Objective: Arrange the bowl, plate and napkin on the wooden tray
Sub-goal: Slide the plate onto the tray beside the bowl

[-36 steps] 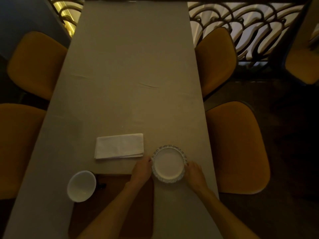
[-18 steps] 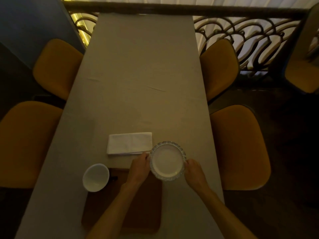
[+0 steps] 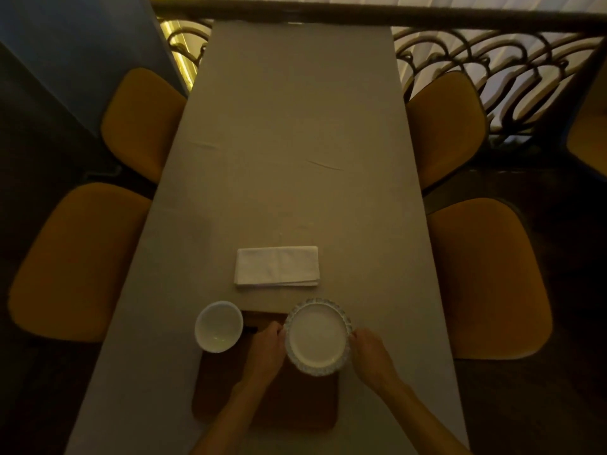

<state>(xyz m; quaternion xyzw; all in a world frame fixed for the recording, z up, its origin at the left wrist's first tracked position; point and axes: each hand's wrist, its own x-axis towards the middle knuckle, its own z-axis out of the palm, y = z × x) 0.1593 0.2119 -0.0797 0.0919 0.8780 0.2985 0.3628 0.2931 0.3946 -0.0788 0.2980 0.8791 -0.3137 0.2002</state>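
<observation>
A white plate point(image 3: 317, 336) with a patterned scalloped rim is held over the far right corner of the dark wooden tray point(image 3: 295, 405). My left hand point(image 3: 266, 351) grips its left edge and my right hand point(image 3: 369, 354) grips its right edge. A white bowl point(image 3: 218, 326) stands at the tray's far left corner, partly over the tray's edge. A folded white napkin point(image 3: 277, 266) lies flat on the tablecloth just beyond the tray, untouched.
The long table point(image 3: 295, 142) has a grey cloth and stretches away from me. Mustard-yellow chairs stand on the left point(image 3: 78, 261) and right point(image 3: 486, 274), two per side. A metal railing point(image 3: 492, 70) runs behind the far end.
Both hands have carried the plate toward me and leftward, from the cloth right of the tray to over the tray's far right corner. The camera view has shifted too.
</observation>
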